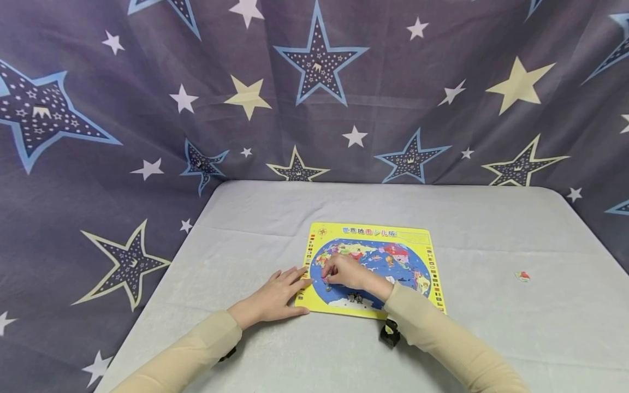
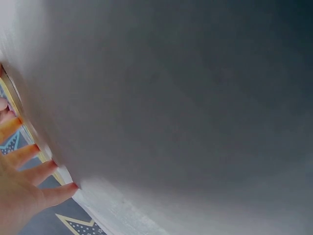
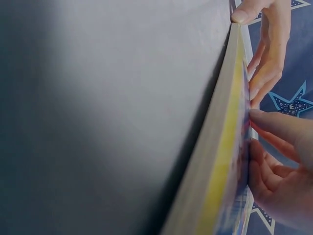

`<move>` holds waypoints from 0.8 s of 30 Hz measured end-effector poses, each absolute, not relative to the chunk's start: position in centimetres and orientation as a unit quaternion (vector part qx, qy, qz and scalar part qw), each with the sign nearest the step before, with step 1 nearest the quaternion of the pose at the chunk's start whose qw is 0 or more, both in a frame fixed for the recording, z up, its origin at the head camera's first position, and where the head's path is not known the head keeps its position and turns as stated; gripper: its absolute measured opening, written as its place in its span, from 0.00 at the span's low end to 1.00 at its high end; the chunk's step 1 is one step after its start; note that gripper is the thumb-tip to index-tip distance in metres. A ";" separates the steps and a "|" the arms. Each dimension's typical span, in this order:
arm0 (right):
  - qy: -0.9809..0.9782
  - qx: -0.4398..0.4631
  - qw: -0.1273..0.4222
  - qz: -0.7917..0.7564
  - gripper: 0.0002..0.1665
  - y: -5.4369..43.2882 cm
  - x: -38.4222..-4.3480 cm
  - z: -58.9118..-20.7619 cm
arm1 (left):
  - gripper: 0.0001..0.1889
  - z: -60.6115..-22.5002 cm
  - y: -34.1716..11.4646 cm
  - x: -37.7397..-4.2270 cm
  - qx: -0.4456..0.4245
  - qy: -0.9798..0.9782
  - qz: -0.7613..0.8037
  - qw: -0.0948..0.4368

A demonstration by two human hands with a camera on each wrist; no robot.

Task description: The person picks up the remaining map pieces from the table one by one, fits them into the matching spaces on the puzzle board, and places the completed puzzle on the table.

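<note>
A yellow-bordered world map puzzle board (image 1: 366, 312) lies flat on the table, with Chinese lettering along its far edge. My left hand (image 1: 276, 297) rests at the board's left edge, fingers spread and fairly straight. Its thumb is by the near left corner. Over the left part of the blue map, my right hand (image 1: 346, 272) has curled fingers and pinches a small pinkish-red puzzle piece (image 1: 325, 271), mostly hidden by the fingers. In the right wrist view, the fingertips of the right hand (image 3: 286, 161) are down at the board's surface.
One small loose puzzle piece (image 1: 522, 276), red and green, lies on the pale cloth-covered table (image 1: 491, 327) to the right of the board. A dark curtain with stars (image 1: 321, 63) hangs behind the table and along its left side.
</note>
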State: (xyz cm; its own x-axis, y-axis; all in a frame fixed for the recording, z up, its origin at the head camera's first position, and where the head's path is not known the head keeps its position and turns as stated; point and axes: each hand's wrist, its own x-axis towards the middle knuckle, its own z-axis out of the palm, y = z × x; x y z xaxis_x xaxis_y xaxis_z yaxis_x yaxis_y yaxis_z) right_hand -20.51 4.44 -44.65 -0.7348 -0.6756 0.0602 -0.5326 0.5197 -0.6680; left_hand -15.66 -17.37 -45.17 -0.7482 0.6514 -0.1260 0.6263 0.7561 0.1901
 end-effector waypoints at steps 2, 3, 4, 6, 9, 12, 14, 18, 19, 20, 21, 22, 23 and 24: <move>0.866 -0.347 0.104 -0.344 0.02 4.5 -20.6 -44.7 | 0.36 -45.2 -17.4 -15.7 0.342 0.933 0.068 0.093; 0.866 -0.347 0.104 -0.345 0.02 4.5 -20.6 -44.7 | 0.36 -45.2 -17.4 -15.7 0.341 0.933 0.068 0.094; 0.866 -0.347 0.103 -0.345 0.02 4.5 -20.6 -44.8 | 0.36 -45.2 -17.4 -15.7 0.339 0.933 0.068 0.096; 0.865 -0.349 0.102 -0.347 0.03 4.6 -20.6 -44.8 | 0.36 -45.2 -17.3 -15.7 0.338 0.934 0.068 0.099; 0.864 -0.348 0.106 -0.348 0.03 4.6 -20.6 -44.9 | 0.35 -45.2 -17.4 -15.7 0.336 0.934 0.068 0.103; 0.865 -0.348 0.107 -0.346 0.04 4.6 -20.6 -44.9 | 0.35 -45.2 -17.4 -15.7 0.335 0.934 0.069 0.104; 0.864 -0.350 0.105 -0.346 0.04 4.6 -20.6 -44.8 | 0.35 -45.2 -17.4 -15.7 0.335 0.934 0.069 0.104; 0.861 -0.358 0.101 -0.346 0.04 4.7 -20.7 -44.8 | 0.35 -45.2 -17.4 -15.7 0.335 0.934 0.067 0.103; 0.861 -0.358 0.103 -0.347 0.04 4.7 -20.7 -44.8 | 0.35 -45.2 -17.4 -15.7 0.335 0.934 0.068 0.103; 0.860 -0.358 0.105 -0.349 0.05 4.8 -20.7 -44.8 | 0.35 -45.2 -17.4 -15.7 0.336 0.934 0.068 0.103; 0.859 -0.356 0.107 -0.351 0.05 4.8 -20.6 -44.8 | 0.35 -45.2 -17.4 -15.7 0.336 0.934 0.069 0.102; 0.859 -0.356 0.108 -0.352 0.05 4.8 -20.6 -44.8 | 0.35 -45.2 -17.4 -15.7 0.337 0.933 0.070 0.102; 0.858 -0.352 0.111 -0.356 0.05 4.9 -20.5 -44.7 | 0.35 -45.2 -17.4 -15.7 0.337 0.933 0.071 0.102; 0.858 -0.347 0.114 -0.361 0.05 4.9 -20.5 -44.7 | 0.35 -45.2 -17.4 -15.7 0.338 0.933 0.071 0.101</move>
